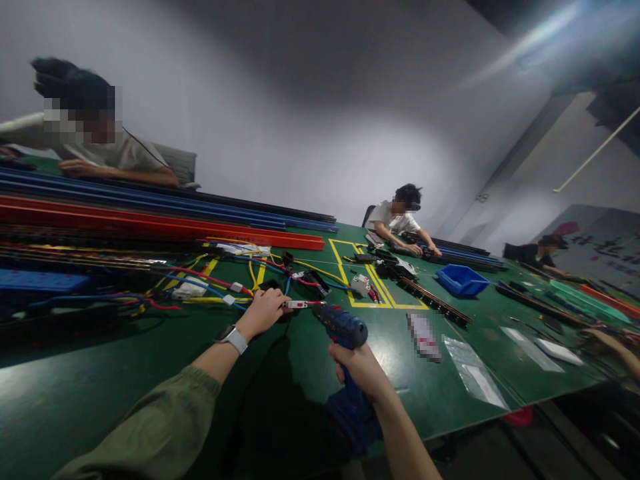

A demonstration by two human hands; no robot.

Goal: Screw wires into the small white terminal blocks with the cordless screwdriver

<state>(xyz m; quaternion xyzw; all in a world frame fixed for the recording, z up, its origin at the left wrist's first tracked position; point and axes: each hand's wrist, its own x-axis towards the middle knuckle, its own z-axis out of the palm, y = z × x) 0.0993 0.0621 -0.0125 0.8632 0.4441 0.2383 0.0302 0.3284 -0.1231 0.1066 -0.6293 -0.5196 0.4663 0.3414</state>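
slim, plastic-looking white-and-red piece (299,304) above the dark green tabletop (165,387), its left end pinched by the left hand (264,311); the right hand (359,368) grips a blue pistol-shaped power driver (345,326), tip at the other end, contact unclear; straight alignment should serve best.

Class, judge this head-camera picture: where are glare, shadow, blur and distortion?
Head view: glare streaks the top right, and sheen brightens the green table; head view: dark shadow lies below the left hand; head view: the drill looks soft toward its base; head view: the person at left seems stretched.
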